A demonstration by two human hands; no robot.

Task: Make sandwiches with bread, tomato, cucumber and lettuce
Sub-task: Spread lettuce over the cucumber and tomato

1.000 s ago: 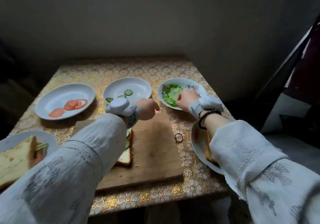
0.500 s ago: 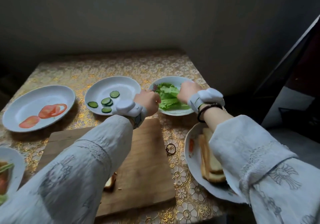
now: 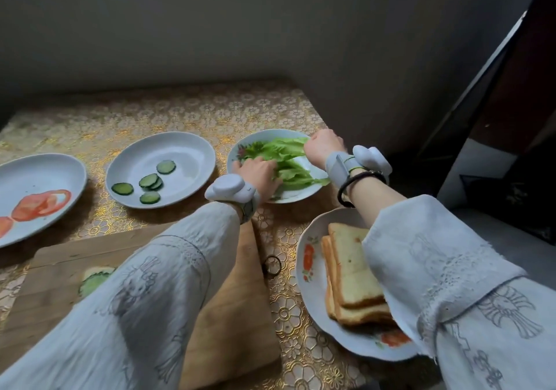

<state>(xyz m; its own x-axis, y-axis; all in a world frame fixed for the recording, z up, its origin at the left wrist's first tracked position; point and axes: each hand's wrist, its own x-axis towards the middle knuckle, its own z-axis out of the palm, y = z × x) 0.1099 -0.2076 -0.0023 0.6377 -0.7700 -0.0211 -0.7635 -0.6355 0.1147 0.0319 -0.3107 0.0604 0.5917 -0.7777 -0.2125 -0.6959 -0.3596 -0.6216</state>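
Note:
Green lettuce leaves [image 3: 282, 156] lie in a white flowered plate [image 3: 301, 198] at the table's far right. My left hand [image 3: 258, 173] presses on the leaves from the near left, its fingers curled into them. My right hand [image 3: 323, 147] grips the leaves at the plate's far right edge. Cucumber slices [image 3: 149, 180] sit in a white plate [image 3: 186, 154] to the left. Tomato slices [image 3: 39, 206] lie in another plate [image 3: 45, 170] at the far left. Stacked bread slices [image 3: 350, 272] rest on a flowered plate [image 3: 311, 296] near my right arm. A cucumber-topped slice [image 3: 91, 279] on the cutting board is mostly hidden by my left sleeve.
A wooden cutting board [image 3: 237, 314] lies in front under my left arm. A small dark ring [image 3: 271, 265] sits on the gold patterned tablecloth [image 3: 180, 112] between board and bread plate. A grey wall stands close behind the table; the table's right edge drops off beside the lettuce plate.
Both hands have come down onto the lettuce plate and taken hold of the leaves. The view has swung right and closer, so the sandwich plate at the left left the frame.

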